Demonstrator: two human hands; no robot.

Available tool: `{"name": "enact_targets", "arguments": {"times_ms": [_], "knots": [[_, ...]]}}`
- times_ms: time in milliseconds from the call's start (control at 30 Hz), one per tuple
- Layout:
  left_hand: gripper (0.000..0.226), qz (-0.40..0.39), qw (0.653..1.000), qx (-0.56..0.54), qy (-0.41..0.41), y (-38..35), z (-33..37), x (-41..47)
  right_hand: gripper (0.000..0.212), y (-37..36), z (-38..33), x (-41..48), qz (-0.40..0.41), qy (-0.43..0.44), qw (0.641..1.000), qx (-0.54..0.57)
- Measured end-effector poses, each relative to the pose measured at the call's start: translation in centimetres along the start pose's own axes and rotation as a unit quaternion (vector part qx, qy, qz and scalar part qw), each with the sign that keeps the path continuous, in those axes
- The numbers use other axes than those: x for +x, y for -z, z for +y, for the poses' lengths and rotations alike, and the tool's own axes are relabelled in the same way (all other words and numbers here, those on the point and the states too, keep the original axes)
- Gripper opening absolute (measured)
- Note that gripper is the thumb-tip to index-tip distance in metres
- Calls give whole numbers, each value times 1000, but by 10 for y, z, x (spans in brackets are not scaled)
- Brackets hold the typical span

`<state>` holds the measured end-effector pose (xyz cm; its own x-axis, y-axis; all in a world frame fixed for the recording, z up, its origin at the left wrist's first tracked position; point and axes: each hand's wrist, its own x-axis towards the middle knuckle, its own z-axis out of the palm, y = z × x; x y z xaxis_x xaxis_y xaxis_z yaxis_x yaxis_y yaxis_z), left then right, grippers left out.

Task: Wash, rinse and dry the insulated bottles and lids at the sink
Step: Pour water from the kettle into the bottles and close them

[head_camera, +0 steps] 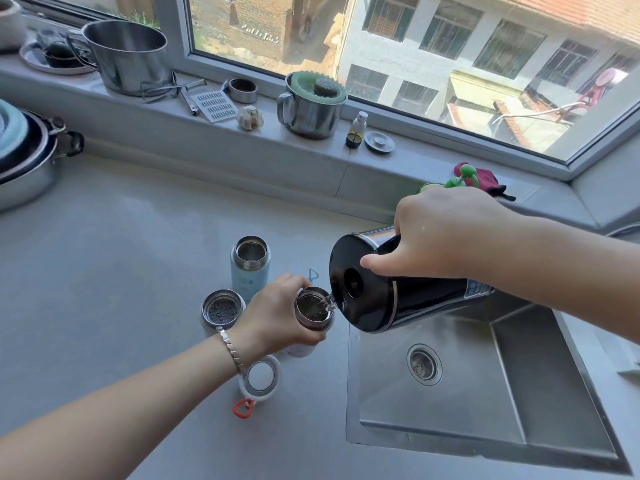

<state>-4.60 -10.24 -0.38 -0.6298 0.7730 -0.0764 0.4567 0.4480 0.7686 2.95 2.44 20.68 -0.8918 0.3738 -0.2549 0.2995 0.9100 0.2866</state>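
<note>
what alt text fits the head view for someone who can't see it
The right hand tips a black kettle, pouring water into an open bottle gripped by the left hand beside a sink. A blue bottle, a third bottle and a white lid sit nearby.

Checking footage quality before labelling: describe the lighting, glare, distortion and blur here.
Head view: daylight through the window lights everything evenly, shadows soft; the wide-angle lens bows the sill and the sink edges; pale glare on the counter; kettle, bottle, left hand and right hand sharp, only the pouring water slightly smeared.
</note>
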Motion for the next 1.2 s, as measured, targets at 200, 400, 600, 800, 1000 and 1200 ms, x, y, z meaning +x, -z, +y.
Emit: {"name": "enact_targets", "arguments": {"times_ms": [200,400,600,800,1000,1200], "knots": [[58,2,1000,-17,1,1,1,-3,58,-5,4,-1,2,-3,1000,13],[50,18,999,-40,-11,8,5,-12,63,-25,28,-1,-14,-59,989,138],[61,57,997,-58,-12,23,8,-26,63,-69,50,-13,-17,-79,923,376],[62,60,997,-52,0,41,7,-57,55,-111,48,-25,-20,-108,835,538],[60,106,993,-43,26,54,-19,-115,59,-140,37,-25,12,-143,811,567],[56,98,991,27,83,39,-71,-137,58,-152,28,-23,32,-162,801,575]]}}
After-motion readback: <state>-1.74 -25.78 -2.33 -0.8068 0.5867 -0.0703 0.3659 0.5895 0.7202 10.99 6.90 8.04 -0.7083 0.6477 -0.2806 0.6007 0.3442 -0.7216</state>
